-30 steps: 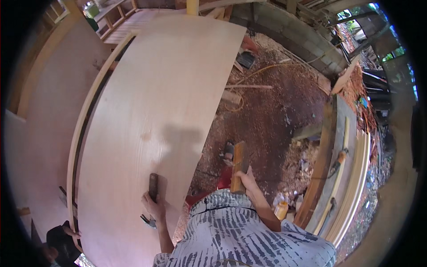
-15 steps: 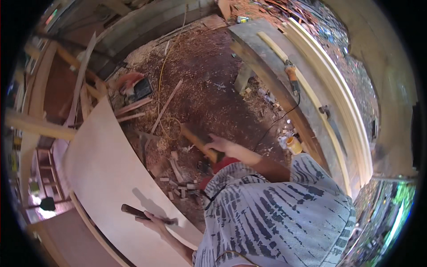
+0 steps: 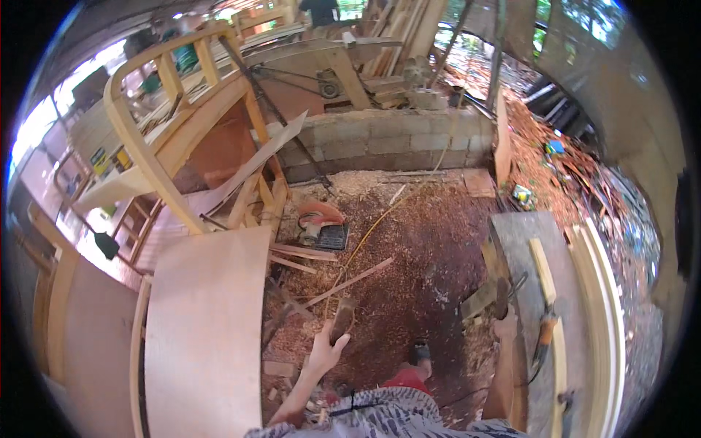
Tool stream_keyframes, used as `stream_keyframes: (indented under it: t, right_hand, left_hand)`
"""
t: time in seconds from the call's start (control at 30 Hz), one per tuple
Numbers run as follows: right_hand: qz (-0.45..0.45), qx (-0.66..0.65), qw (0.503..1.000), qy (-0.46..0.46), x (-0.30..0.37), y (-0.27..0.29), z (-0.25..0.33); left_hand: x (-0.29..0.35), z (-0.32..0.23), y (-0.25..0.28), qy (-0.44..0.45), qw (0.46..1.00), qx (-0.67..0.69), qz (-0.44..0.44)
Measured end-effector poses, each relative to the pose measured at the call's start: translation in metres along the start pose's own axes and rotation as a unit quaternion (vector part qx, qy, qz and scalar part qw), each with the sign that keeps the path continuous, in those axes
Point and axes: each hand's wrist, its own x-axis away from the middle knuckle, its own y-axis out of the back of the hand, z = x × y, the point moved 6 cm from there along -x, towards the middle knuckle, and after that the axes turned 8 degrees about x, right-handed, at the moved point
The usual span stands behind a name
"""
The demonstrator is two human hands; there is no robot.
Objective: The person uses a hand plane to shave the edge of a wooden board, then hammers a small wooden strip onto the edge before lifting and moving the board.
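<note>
My left hand [image 3: 326, 355] is closed round a brown wooden piece [image 3: 342, 320], perhaps a tool's handle, above the shaving-strewn ground and beside a pale plywood sheet [image 3: 204, 314]. Its far end points away from me, so I cannot make out its kind. At the left edge of the grey workbench [image 3: 515, 237], my right hand [image 3: 504, 326] grips a dark brown upright piece [image 3: 502, 296]. A thin metal part [image 3: 518, 283] shows beside that piece; whether they join I cannot tell. An orange-and-black power tool [image 3: 546, 330] lies on the bench to the right.
Long pale boards [image 3: 595, 292] lie along the bench's right side. A low block wall [image 3: 380, 139] crosses the back. An orange-red machine [image 3: 320, 217] sits on the ground near a yellow cord [image 3: 372, 230]. A curved wooden frame [image 3: 135, 131] stands at the left; farther back is a person [image 3: 319, 13].
My view has swung up and left, bringing the block wall and wooden frame into sight. The left hand is now beside the plywood rather than over it; the right hand is by the bench.
</note>
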Motion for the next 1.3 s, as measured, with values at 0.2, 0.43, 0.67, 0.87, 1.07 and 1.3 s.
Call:
stream_keyframes:
  t: [0.2, 0.43, 0.67, 0.87, 1.07, 1.3]
  right_hand:
    - [0.107, 0.271, 0.946, -0.14, -0.121, 0.047, 0.021]
    - [0.233, -0.192, 0.949, 0.088, -0.027, -0.009, 0.123]
    - [0.377, -0.17, 0.91, 0.02, -0.01, -0.083, 0.197]
    - [0.1, 0.145, 0.98, -0.087, -0.141, -0.062, 0.0]
    - [-0.04, 0.309, 0.949, -0.052, -0.187, -0.054, 0.04]
    - [-0.024, 0.56, 0.819, 0.125, -0.164, -0.063, -0.045]
  left_hand:
    - [-0.066, -0.035, -0.122, -0.032, 0.997, -0.052, 0.036]
    - [-0.123, -0.131, -0.263, -0.027, 0.984, 0.045, 0.172]
    - [-0.179, -0.124, -0.285, -0.017, 0.99, 0.073, 0.121]
    - [-0.126, -0.037, -0.24, 0.018, 0.984, -0.013, 0.178]
    - [0.055, 0.154, -0.053, 0.203, 0.975, 0.023, -0.092]
    - [0.239, 0.145, 0.013, 0.365, 0.822, 0.096, -0.426]
